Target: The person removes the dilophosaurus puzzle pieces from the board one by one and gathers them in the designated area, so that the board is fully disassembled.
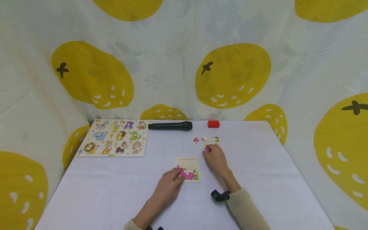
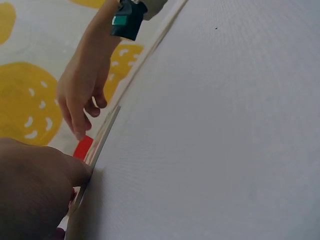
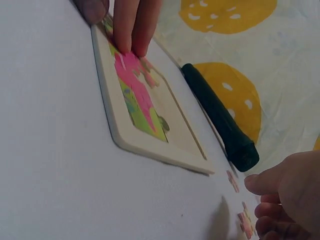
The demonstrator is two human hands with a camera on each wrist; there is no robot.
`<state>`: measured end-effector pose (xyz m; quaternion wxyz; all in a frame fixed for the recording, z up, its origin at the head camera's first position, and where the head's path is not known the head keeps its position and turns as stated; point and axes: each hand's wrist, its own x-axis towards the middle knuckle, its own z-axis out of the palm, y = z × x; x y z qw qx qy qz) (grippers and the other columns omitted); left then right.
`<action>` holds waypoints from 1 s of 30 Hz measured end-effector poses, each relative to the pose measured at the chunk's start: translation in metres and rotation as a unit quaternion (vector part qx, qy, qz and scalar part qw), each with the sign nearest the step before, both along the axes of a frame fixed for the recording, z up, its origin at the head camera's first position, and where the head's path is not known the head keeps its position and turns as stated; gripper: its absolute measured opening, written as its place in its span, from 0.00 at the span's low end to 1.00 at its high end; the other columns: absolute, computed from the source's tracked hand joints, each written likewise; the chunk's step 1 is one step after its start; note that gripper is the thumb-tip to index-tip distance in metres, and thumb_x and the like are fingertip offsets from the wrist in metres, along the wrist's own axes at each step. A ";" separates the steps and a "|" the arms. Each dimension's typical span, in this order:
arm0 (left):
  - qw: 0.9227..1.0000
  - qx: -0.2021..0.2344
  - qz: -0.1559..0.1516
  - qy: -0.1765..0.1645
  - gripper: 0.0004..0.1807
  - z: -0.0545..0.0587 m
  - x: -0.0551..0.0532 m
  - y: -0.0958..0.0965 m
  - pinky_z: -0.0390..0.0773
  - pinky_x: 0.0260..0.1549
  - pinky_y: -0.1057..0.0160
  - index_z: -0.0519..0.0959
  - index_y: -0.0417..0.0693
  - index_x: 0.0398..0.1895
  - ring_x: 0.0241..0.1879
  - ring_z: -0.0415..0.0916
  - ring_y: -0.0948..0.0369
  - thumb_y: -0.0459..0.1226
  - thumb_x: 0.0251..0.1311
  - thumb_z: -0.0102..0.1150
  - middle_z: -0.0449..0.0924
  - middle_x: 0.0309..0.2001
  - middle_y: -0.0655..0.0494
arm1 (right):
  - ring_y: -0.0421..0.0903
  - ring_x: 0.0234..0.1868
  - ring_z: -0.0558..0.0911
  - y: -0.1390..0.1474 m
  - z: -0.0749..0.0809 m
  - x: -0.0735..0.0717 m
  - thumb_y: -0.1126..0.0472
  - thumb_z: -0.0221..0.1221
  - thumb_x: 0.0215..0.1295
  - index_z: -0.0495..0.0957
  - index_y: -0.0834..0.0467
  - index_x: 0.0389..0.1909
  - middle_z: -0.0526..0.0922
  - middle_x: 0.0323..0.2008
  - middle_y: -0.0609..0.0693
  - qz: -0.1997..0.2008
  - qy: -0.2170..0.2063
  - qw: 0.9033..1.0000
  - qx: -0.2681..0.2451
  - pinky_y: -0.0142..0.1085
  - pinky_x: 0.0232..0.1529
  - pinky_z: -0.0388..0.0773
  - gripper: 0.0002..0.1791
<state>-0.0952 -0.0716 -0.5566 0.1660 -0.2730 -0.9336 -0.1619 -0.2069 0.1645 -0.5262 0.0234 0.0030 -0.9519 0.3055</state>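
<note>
My left hand (image 1: 169,183) rests on a small square wooden jigsaw board (image 1: 199,161), its fingers pressing on joined pink and green pieces (image 1: 189,175) along the near side. In the right wrist view, two straight fingers (image 3: 134,30) touch the pieces and the thumb lies by the board's edge. My right hand (image 1: 216,158) hovers low at the loose jigsaw pieces (image 1: 206,139), right of and beyond the board. Its thumb and forefinger point down by a pink piece (image 1: 207,149); no piece shows between them. Part of that piece is hidden by the hand.
At the back left lies a larger animal puzzle board (image 1: 110,137). A black microphone (image 1: 169,126) lies beside it along the back edge, with a red block (image 1: 213,124) farther right. Another loose piece (image 1: 196,139) lies left of the others. A fruit-patterned cloth hangs behind the table.
</note>
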 end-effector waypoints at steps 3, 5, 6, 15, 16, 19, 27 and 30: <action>1.000 0.012 -0.001 -0.006 0.11 0.001 0.000 0.000 0.78 0.60 0.50 0.86 0.54 0.48 0.61 0.77 0.50 0.41 0.64 0.64 0.82 0.57 0.50 | 0.48 0.38 0.75 -0.008 0.006 0.006 0.53 0.64 0.66 0.81 0.61 0.56 0.79 0.37 0.53 0.012 0.001 1.000 -0.004 0.38 0.39 0.76 0.22; 1.000 0.019 -0.003 -0.005 0.11 0.001 -0.001 0.000 0.78 0.60 0.50 0.87 0.53 0.47 0.61 0.77 0.50 0.40 0.64 0.64 0.82 0.57 0.49 | 0.47 0.37 0.74 -0.014 0.008 0.011 0.54 0.64 0.66 0.81 0.61 0.56 0.79 0.37 0.52 0.023 0.002 1.000 -0.012 0.37 0.38 0.74 0.21; 1.000 0.021 -0.005 -0.002 0.10 0.001 -0.001 0.000 0.78 0.60 0.51 0.87 0.53 0.47 0.60 0.78 0.51 0.40 0.64 0.65 0.82 0.56 0.49 | 0.47 0.37 0.74 -0.016 0.009 0.013 0.54 0.64 0.66 0.81 0.61 0.56 0.79 0.37 0.52 0.029 0.001 0.999 -0.015 0.36 0.38 0.74 0.21; 0.998 0.023 -0.017 0.048 0.12 -0.001 0.002 -0.004 0.82 0.54 0.54 0.87 0.51 0.46 0.52 0.81 0.52 0.36 0.58 0.69 0.83 0.47 0.51 | 0.42 0.33 0.73 -0.039 0.009 0.033 0.54 0.65 0.66 0.80 0.61 0.56 0.78 0.35 0.48 0.085 -0.017 0.996 -0.033 0.30 0.33 0.73 0.21; 0.998 0.022 -0.018 0.048 0.12 -0.001 0.002 -0.004 0.82 0.54 0.54 0.87 0.51 0.46 0.52 0.81 0.52 0.36 0.58 0.69 0.83 0.47 0.51 | 0.42 0.33 0.72 -0.041 0.009 0.034 0.54 0.65 0.66 0.81 0.61 0.56 0.78 0.34 0.48 0.093 -0.018 0.995 -0.032 0.30 0.33 0.72 0.21; 0.998 0.019 -0.019 0.048 0.12 -0.002 0.002 -0.005 0.81 0.55 0.55 0.87 0.51 0.46 0.53 0.81 0.53 0.35 0.58 0.69 0.83 0.48 0.52 | 0.41 0.32 0.72 -0.047 0.006 0.038 0.55 0.65 0.66 0.81 0.61 0.55 0.78 0.33 0.47 0.118 -0.011 0.992 -0.028 0.29 0.32 0.71 0.20; 0.996 0.019 -0.030 0.076 0.12 -0.005 0.001 -0.007 0.82 0.53 0.55 0.88 0.51 0.45 0.52 0.82 0.53 0.35 0.56 0.69 0.84 0.47 0.53 | 0.39 0.33 0.74 -0.059 -0.002 0.049 0.56 0.65 0.66 0.85 0.59 0.49 0.80 0.37 0.48 0.175 0.022 0.984 0.008 0.29 0.35 0.75 0.14; 0.996 0.022 -0.032 0.086 0.12 -0.006 0.000 -0.007 0.82 0.53 0.55 0.88 0.51 0.44 0.51 0.82 0.52 0.34 0.55 0.70 0.84 0.47 0.53 | 0.39 0.35 0.76 -0.062 -0.005 0.051 0.55 0.65 0.66 0.86 0.57 0.47 0.79 0.38 0.47 0.189 0.033 0.981 0.027 0.30 0.36 0.77 0.13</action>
